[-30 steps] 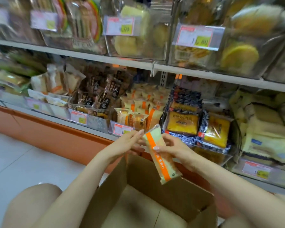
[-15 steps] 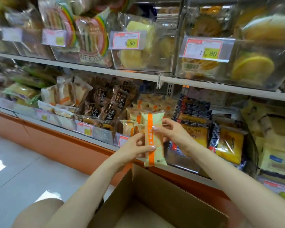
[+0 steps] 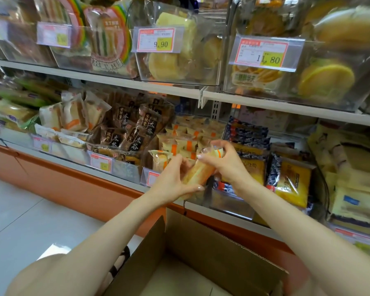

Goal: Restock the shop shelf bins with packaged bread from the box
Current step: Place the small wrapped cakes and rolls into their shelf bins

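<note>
A pale bread pack with an orange stripe (image 3: 198,170) is held tilted between both hands, right at the front of the lower-shelf bin (image 3: 146,177) that holds several matching orange-striped packs (image 3: 186,142). My left hand (image 3: 171,180) grips the pack's lower end. My right hand (image 3: 226,161) pinches its upper end. The open cardboard box (image 3: 203,238) sits below my arms; its inside looks bare where visible.
Dark-wrapped cakes (image 3: 132,129) fill the bin to the left, blue-and-yellow toast packs (image 3: 286,180) the bin to the right. The upper shelf (image 3: 286,103) carries clear bins with price tags. White floor tiles (image 3: 30,221) lie at the left. My knee (image 3: 58,276) shows at bottom left.
Both hands have carried the striped pack up from over the box and forward to the bin front, tipping it from upright to slanted.
</note>
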Demonstrator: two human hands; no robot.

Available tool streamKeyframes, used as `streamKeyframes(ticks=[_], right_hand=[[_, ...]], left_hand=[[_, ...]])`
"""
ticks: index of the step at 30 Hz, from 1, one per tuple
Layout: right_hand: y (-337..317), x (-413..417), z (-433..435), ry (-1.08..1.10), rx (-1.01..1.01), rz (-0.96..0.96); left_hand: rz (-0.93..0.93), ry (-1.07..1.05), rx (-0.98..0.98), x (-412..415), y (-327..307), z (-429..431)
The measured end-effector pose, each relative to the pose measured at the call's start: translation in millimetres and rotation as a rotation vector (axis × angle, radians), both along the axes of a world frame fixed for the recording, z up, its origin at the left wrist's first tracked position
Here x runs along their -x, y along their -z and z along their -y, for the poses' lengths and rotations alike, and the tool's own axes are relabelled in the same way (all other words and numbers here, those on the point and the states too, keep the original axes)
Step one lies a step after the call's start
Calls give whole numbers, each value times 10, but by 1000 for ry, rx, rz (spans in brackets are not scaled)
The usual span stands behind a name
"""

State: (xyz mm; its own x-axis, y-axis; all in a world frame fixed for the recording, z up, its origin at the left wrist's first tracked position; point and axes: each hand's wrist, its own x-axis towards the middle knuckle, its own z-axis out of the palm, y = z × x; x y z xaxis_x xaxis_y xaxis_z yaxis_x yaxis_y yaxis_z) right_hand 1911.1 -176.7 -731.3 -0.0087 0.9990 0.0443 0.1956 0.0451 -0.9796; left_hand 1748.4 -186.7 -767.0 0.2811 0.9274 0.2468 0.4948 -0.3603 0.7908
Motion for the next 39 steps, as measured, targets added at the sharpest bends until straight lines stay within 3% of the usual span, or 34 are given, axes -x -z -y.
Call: streamKeyframes(ticks=[4, 6, 10, 13, 17, 20, 23, 26, 32, 39], right_hand=[[-84, -123, -54, -225, 51, -91], [-82, -142, -32, -311, 50, -137], [-51, -123, 18, -169, 26, -166], [11, -58, 97, -124, -14, -86], [-11, -54, 160, -69, -101, -61], [-141, -164, 163, -10, -241, -22], [-205, -225, 168, 26, -325, 22], [-196, -235, 138, 30, -343, 50], [-190, -271, 14, 28, -345, 144], [-47, -153, -127, -56, -339, 406]], left_hand=[[156, 136, 410, 168, -169, 11], [178, 168, 464, 202, -173, 27], [166, -26, 236, 153, -134, 77], [105, -107, 81, 72, -86, 127], [63, -59, 36, -18, -76, 159], [78, -183, -55, 97, -95, 42], [-163, -319, -216, 245, 2, -137], [-407, -283, -398, 246, 97, -254], [-726, -276, -637, 193, 93, -431], [-731, -319, -680, 287, 77, -567]])
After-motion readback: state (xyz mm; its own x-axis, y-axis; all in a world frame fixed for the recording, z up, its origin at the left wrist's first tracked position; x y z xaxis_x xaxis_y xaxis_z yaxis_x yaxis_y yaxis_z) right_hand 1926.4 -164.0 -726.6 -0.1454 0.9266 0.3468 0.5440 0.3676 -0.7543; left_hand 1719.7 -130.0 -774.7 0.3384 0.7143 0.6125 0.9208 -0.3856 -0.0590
